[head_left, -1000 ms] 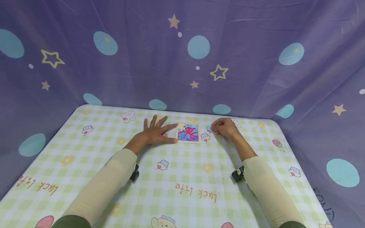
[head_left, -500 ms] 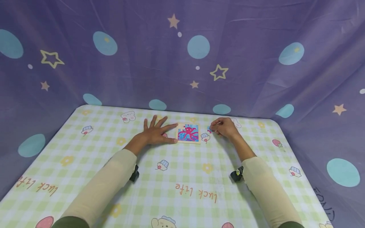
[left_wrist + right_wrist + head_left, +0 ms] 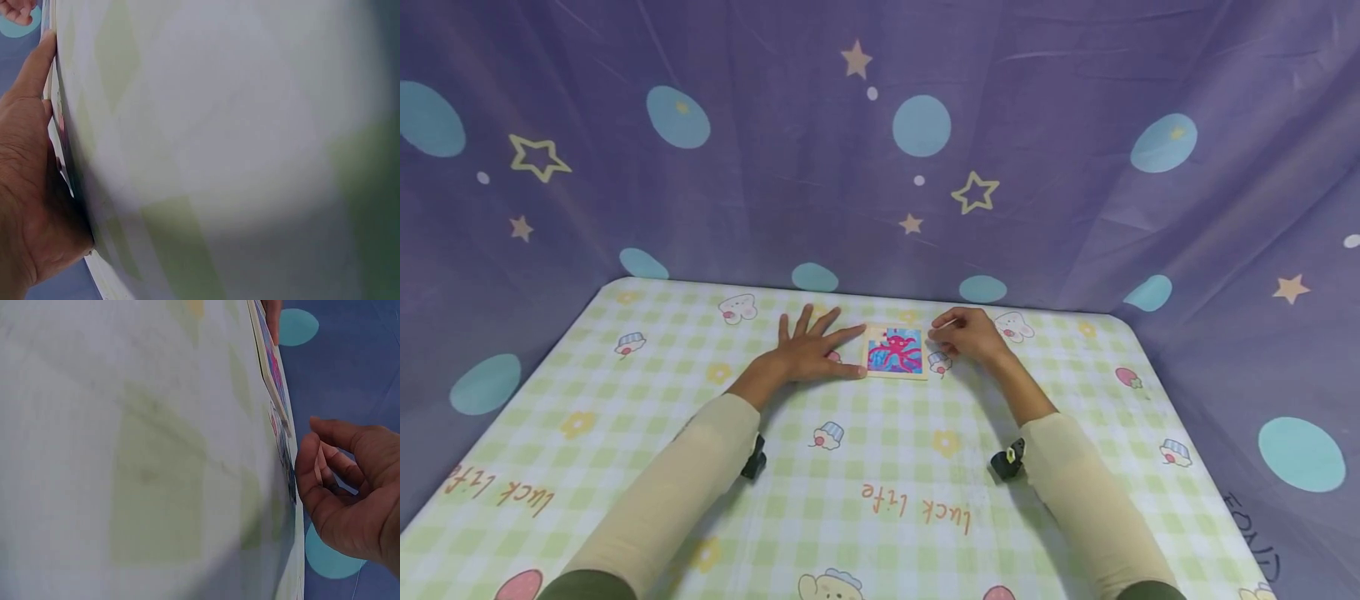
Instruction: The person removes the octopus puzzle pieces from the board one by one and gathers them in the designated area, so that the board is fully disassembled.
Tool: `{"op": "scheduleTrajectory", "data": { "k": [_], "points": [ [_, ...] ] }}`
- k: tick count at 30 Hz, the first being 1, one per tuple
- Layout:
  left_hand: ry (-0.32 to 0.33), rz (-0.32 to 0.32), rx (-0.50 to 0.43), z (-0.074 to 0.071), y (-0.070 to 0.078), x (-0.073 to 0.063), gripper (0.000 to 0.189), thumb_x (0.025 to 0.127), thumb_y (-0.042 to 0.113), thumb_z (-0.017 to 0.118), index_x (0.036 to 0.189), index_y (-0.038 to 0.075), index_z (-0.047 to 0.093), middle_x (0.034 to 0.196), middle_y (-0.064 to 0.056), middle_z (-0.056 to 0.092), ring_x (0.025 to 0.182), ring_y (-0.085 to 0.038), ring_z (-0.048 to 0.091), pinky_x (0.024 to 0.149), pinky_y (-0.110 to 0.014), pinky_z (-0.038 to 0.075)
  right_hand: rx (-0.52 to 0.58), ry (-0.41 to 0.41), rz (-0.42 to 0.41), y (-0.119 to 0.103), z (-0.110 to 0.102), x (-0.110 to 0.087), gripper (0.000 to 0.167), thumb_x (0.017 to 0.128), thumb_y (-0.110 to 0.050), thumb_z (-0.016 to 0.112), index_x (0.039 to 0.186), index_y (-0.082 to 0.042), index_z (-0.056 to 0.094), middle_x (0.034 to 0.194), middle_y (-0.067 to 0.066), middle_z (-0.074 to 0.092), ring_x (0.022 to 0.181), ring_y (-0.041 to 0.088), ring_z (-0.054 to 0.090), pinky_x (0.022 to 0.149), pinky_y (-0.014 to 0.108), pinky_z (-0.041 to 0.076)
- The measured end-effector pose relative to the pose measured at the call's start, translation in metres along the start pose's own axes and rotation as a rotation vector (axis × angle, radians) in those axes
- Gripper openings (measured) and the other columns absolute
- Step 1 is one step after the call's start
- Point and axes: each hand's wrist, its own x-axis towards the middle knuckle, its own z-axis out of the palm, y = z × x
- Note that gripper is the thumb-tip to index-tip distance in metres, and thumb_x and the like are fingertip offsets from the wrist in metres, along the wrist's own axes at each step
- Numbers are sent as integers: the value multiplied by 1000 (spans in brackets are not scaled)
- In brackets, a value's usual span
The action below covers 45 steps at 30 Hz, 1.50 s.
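Observation:
A small square jigsaw puzzle (image 3: pixel 895 352) in a pale wooden tray lies flat near the far side of the table, with a pink octopus on blue. Pale bare wood shows near its upper left corner. My left hand (image 3: pixel 811 354) rests on the table with fingers spread, thumb and forefinger touching the tray's left edge. Just off the tray's right edge, my right hand (image 3: pixel 967 335) has curled fingers pinching a puzzle piece (image 3: pixel 320 465). Only a thin pale edge of that piece shows in the right wrist view; the fingers hide the rest.
A checked cloth (image 3: pixel 880 467) with printed cupcakes, flowers and words covers the table. Behind the far edge hangs a purple curtain (image 3: pixel 790 183) with stars and dots, which continues along both sides.
My right hand has moved left with the puzzle piece, up to the tray's right edge. The piece's blue and pink face has gone out of sight. My left hand stays in place.

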Motion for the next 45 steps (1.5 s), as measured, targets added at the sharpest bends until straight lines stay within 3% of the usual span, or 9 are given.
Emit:
{"op": "scheduleTrajectory", "data": {
  "k": [11, 17, 24, 32, 40, 45],
  "points": [
    [-11, -14, 15, 1, -2, 4, 105, 88, 99, 59, 177, 54, 28, 194, -3, -2, 175, -50, -24, 130, -82, -23, 33, -134, -51, -5, 17, 3, 32, 100, -4, 84, 129, 6, 75, 102, 14, 83, 71, 14, 78, 71, 30, 69],
    [-23, -21, 12, -1, 3, 1, 103, 91, 96, 60, 178, 52, 28, 194, -3, -3, 175, -49, -24, 131, -81, -23, 13, -172, -75, -9, 25, 6, 37, 98, -5, 87, 132, 5, 76, 96, 7, 77, 69, 13, 76, 69, 29, 68],
    [-12, -19, 28, 3, -5, 7, 107, 85, 102, 58, 176, 55, 28, 194, -2, -3, 174, -50, -25, 129, -83, -23, 40, -208, -101, -12, 34, 12, 38, 96, 0, 87, 130, 7, 76, 89, 4, 75, 65, 12, 72, 65, 25, 65],
    [-28, -25, 42, -1, 3, 1, 101, 94, 92, 61, 179, 51, 25, 194, -3, -5, 175, -48, -25, 132, -79, -23, -17, -216, -100, -14, 40, 14, 39, 95, -4, 90, 132, 1, 78, 90, 4, 76, 65, 12, 72, 65, 25, 65],
    [-24, -27, 59, -1, 4, 1, 98, 96, 90, 60, 179, 51, 25, 194, -4, -4, 175, -49, -23, 132, -80, -22, -65, -243, -105, -16, 44, 14, 41, 101, -5, 84, 141, -2, 75, 86, 1, 75, 67, 10, 69, 65, 23, 61],
    [-32, -27, 27, 0, 0, 4, 104, 91, 97, 58, 178, 53, 24, 194, -3, -6, 174, -49, -25, 131, -79, -24, -111, -277, -95, -19, 45, 15, 42, 103, -6, 81, 145, -6, 75, 86, 2, 70, 67, 11, 66, 65, 24, 59]
  ]
}}
